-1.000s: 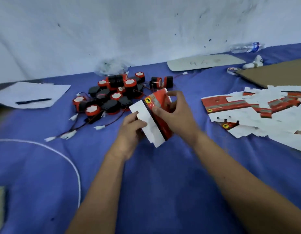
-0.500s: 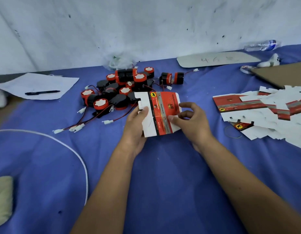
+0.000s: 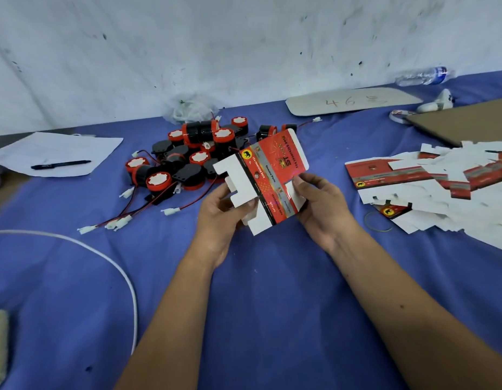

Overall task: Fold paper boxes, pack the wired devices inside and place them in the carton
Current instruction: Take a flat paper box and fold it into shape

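Both hands hold one flat, unfolded red-and-white paper box [image 3: 268, 178] above the blue table [image 3: 244, 291], its printed side up. My left hand [image 3: 224, 212] grips its white left flaps, thumb on top. My right hand [image 3: 320, 204] pinches its lower right edge. Behind the box lies a heap of black-and-red round wired devices [image 3: 188, 161] with red-black leads and white plugs. More flat box blanks [image 3: 430, 187] are spread at the right. A brown carton panel [image 3: 466, 119] shows at the far right.
A white sheet with a black pen [image 3: 60, 164] lies at the left. A white cable [image 3: 126, 277] curves across the near left. A plastic bottle [image 3: 424, 76], a labelled oval card [image 3: 351, 101] and a crumpled clear bag [image 3: 188, 108] sit along the wall.
The box blank went from partly folded to flat and is now tilted with its far end up. My right hand slid to its lower right edge; my left thumb stays on the white flaps.
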`<act>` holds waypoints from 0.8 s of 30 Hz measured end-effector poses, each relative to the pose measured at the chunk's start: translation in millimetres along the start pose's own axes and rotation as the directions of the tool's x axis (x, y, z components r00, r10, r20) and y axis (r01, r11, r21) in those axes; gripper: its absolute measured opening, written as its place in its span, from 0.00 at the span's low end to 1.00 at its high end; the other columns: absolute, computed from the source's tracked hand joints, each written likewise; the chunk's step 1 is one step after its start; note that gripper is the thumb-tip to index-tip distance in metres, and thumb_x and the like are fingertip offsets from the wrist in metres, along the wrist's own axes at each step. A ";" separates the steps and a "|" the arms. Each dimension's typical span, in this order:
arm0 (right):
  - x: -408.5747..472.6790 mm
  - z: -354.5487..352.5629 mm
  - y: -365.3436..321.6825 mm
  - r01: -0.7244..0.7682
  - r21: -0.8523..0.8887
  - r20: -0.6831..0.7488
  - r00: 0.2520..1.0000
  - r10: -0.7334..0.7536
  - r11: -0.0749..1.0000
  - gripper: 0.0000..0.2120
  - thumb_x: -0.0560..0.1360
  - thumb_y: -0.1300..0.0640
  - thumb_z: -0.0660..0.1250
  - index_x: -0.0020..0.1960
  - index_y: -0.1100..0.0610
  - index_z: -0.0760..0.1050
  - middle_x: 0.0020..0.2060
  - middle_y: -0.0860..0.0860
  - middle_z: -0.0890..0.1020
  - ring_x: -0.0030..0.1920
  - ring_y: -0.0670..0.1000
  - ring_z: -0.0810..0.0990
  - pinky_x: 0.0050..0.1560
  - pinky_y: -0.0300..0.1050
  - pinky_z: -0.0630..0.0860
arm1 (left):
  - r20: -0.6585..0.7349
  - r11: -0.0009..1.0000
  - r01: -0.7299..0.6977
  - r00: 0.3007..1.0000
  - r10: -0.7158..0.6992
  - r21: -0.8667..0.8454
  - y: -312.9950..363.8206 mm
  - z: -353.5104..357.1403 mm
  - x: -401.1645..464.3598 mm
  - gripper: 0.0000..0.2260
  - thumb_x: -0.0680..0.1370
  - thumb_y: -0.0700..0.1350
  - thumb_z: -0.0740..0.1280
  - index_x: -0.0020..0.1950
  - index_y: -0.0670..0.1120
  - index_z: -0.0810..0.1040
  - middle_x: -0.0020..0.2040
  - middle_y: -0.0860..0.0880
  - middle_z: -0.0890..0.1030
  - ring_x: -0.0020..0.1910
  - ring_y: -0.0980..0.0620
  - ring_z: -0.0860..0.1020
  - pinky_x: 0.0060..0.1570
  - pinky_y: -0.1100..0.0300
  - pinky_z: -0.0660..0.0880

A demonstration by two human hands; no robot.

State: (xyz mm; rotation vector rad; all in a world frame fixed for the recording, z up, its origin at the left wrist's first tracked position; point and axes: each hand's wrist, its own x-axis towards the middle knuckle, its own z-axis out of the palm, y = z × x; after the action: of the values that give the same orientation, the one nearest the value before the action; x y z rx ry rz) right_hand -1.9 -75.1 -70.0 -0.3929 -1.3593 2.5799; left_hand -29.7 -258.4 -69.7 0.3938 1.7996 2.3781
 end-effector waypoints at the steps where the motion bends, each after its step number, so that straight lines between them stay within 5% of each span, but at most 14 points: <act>1: -0.3 0.4 0.1 -0.006 0.011 0.014 1.000 0.006 1.000 0.18 0.80 0.61 0.68 0.68 0.64 0.72 0.55 0.59 0.85 0.49 0.56 0.86 0.45 0.51 0.83 | -0.038 0.997 -0.047 0.998 0.049 0.069 -1.3 1.9 0.1 0.16 0.77 0.31 0.71 0.60 0.47 0.82 0.58 0.46 0.86 0.58 0.43 0.84 0.54 0.46 0.81; 5: -3.3 3.3 0.8 -0.061 0.015 0.057 0.997 0.060 0.998 0.19 0.80 0.61 0.67 0.69 0.66 0.72 0.56 0.61 0.85 0.48 0.56 0.86 0.45 0.51 0.83 | -0.074 0.947 -0.195 0.973 0.220 0.255 -2.2 6.4 -2.4 0.10 0.76 0.31 0.73 0.50 0.46 0.83 0.43 0.50 0.86 0.38 0.53 0.83 0.32 0.56 0.77; 10: -7.0 9.0 -2.0 -0.038 0.051 0.048 0.998 0.036 0.998 0.19 0.82 0.61 0.65 0.71 0.67 0.70 0.54 0.59 0.84 0.48 0.56 0.84 0.47 0.50 0.82 | -0.155 0.908 -0.233 0.941 0.301 0.348 -1.0 -1.1 1.3 0.17 0.72 0.31 0.76 0.57 0.46 0.82 0.51 0.52 0.87 0.48 0.55 0.84 0.44 0.49 0.85; 12: -9.5 12.8 -2.3 -0.030 0.021 0.050 0.998 0.029 0.999 0.22 0.81 0.57 0.67 0.72 0.64 0.68 0.53 0.59 0.82 0.51 0.59 0.80 0.53 0.51 0.80 | -0.206 0.865 -0.264 0.903 0.377 0.427 -0.7 -4.4 3.5 0.17 0.74 0.28 0.71 0.60 0.44 0.81 0.50 0.58 0.85 0.50 0.60 0.83 0.45 0.62 0.81; 14: -14.0 14.5 -0.2 0.039 -0.213 0.070 0.997 -0.024 0.976 0.36 0.75 0.45 0.73 0.76 0.52 0.61 0.61 0.56 0.77 0.60 0.56 0.77 0.60 0.49 0.78 | -0.226 0.792 -0.305 0.849 0.478 0.530 2.4 -3.5 0.6 0.20 0.76 0.29 0.66 0.61 0.49 0.81 0.52 0.61 0.84 0.54 0.60 0.83 0.48 0.66 0.79; 16: -21.2 16.1 5.1 0.250 -0.592 0.199 0.967 -0.161 0.766 0.52 0.64 0.36 0.76 0.79 0.41 0.51 0.73 0.47 0.66 0.72 0.46 0.68 0.64 0.40 0.74 | -0.179 0.691 -0.347 0.804 0.567 0.634 5.5 -2.9 -2.1 0.23 0.75 0.28 0.62 0.62 0.49 0.83 0.57 0.57 0.83 0.59 0.57 0.81 0.56 0.62 0.79; 18: -25.9 18.7 11.2 0.405 -0.664 0.356 0.911 -0.209 0.629 0.59 0.61 0.35 0.78 0.80 0.37 0.44 0.78 0.40 0.56 0.77 0.40 0.58 0.69 0.40 0.68 | -0.074 0.567 -0.398 0.770 0.634 0.721 6.8 -3.2 -3.0 0.26 0.73 0.26 0.62 0.62 0.48 0.84 0.59 0.53 0.83 0.61 0.57 0.80 0.59 0.63 0.77; 21: -25.4 18.6 8.0 0.415 -0.556 0.392 0.895 -0.213 0.720 0.55 0.63 0.38 0.78 0.80 0.36 0.47 0.75 0.38 0.63 0.72 0.31 0.63 0.68 0.36 0.72 | 0.089 0.432 -0.485 0.737 0.670 0.760 10.3 -0.8 -3.4 0.27 0.71 0.24 0.62 0.61 0.46 0.86 0.59 0.50 0.83 0.60 0.57 0.80 0.59 0.64 0.76; 24: -22.0 12.2 1.1 0.430 -0.568 0.375 0.894 -0.244 0.702 0.55 0.62 0.42 0.80 0.80 0.37 0.51 0.71 0.42 0.71 0.71 0.37 0.69 0.68 0.47 0.75 | 0.139 0.420 -0.538 0.720 0.680 0.731 11.2 3.9 -3.3 0.27 0.71 0.23 0.63 0.60 0.47 0.86 0.58 0.51 0.84 0.60 0.56 0.81 0.59 0.60 0.78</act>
State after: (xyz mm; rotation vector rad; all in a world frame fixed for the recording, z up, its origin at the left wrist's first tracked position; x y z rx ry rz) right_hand 14.8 -91.6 -61.2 0.1426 -2.1719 1.8450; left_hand -24.8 -258.8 -58.4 1.1472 3.1371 1.8667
